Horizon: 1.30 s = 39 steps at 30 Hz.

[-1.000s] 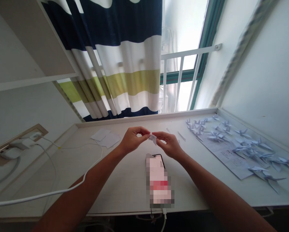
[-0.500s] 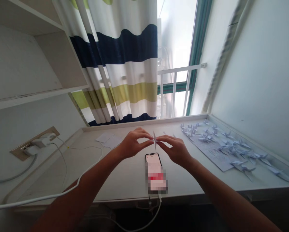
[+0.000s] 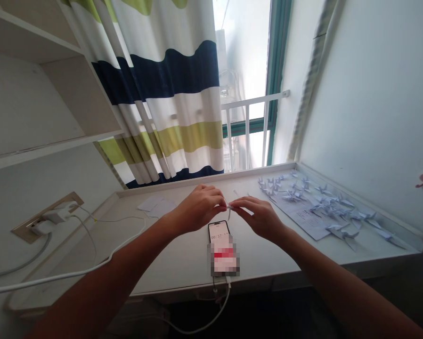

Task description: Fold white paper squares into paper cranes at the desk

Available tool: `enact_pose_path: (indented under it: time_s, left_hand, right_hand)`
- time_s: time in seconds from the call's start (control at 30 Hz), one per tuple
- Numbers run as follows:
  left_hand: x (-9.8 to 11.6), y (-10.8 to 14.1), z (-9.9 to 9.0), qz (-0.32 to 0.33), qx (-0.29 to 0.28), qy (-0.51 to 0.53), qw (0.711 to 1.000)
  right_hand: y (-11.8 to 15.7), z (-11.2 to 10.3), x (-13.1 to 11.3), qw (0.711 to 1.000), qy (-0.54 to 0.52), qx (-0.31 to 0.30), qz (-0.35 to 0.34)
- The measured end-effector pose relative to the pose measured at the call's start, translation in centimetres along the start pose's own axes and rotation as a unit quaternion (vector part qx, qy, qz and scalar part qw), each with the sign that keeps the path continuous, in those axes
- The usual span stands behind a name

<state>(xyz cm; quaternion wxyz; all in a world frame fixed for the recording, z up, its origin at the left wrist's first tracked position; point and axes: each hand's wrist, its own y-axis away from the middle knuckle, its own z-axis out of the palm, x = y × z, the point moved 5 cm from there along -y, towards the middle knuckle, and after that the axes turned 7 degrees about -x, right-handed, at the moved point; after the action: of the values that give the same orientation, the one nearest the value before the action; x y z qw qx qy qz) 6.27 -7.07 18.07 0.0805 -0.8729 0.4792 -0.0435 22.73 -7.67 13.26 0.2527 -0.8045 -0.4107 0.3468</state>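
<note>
Between both hands, above the desk, is a small folded piece of white paper (image 3: 229, 212), its narrow tip pointing down. My left hand (image 3: 201, 205) pinches it from the left with thumb and fingers. From the other side, my right hand (image 3: 256, 214) pinches it with thumb and forefinger. The fingertips of both hands nearly meet and cover most of the paper, so its exact fold is hard to make out. Just below the hands a phone (image 3: 220, 242) lies on the desk, its screen lit and partly blurred.
Many folded paper cranes (image 3: 333, 205) lie at the right, some on a printed sheet (image 3: 312, 223). Flat paper squares (image 3: 157, 205) rest at the left rear of the white desk (image 3: 176, 270). White cables run from a wall socket (image 3: 49, 216); a charging cable (image 3: 220, 318) hangs from the phone.
The paper stood up as a thin upright shape between the fingers; now less of it shows and its tip hangs down. My left fingers have curled in closer. The view has shifted slightly.
</note>
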Motion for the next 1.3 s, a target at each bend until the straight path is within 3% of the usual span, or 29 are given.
enact_pose_path:
  time_s: [0.13,0.2,0.37,0.5,0.67,0.87,0.97,1.17,1.23,1.3]
  left_hand:
    - [0.7,-2.8,0.5,0.061,-0.014,-0.197,0.978]
    - [0.3,-4.5,0.8,0.067,-0.024,-0.209,0.975]
    - [-2.1,-8.4,1.7,0.041,-0.052,-0.057,0.996]
    - [-3.1,-11.5,3.0,0.062,-0.078,0.066,0.993]
    - [-4.3,-15.6,4.6,0.024,-0.089,0.091,0.992]
    - [-5.3,-19.4,5.6,0.011,-0.088,0.175,0.981]
    - [-6.2,-20.8,6.2,-0.006,-0.089,0.183,0.979]
    - [-9.7,-23.7,9.2,-0.028,-0.211,0.185,0.959]
    - [-11.4,-25.0,10.3,-0.052,-0.228,0.149,0.961]
    - [-12.6,-26.4,11.5,-0.076,-0.253,0.122,0.957]
  right_hand:
    - [0.9,0.0,3.0,0.987,-0.094,0.049,0.121]
    - [1.5,-0.1,4.7,0.972,-0.141,0.078,0.171]
    - [2.9,-1.2,8.3,0.943,-0.194,0.136,0.233]
    - [4.0,-2.0,10.6,0.925,-0.248,0.136,0.255]
    - [4.6,-2.7,13.8,0.889,-0.331,0.105,0.300]
    - [5.1,-4.0,17.5,0.833,-0.384,0.155,0.367]
    - [5.0,-4.1,18.6,0.852,-0.344,0.107,0.378]
    - [3.2,-6.0,20.4,0.941,-0.112,-0.025,0.319]
    - [2.4,-7.2,21.2,0.951,-0.045,-0.075,0.298]
    - [1.9,-8.3,22.5,0.943,-0.027,-0.112,0.313]
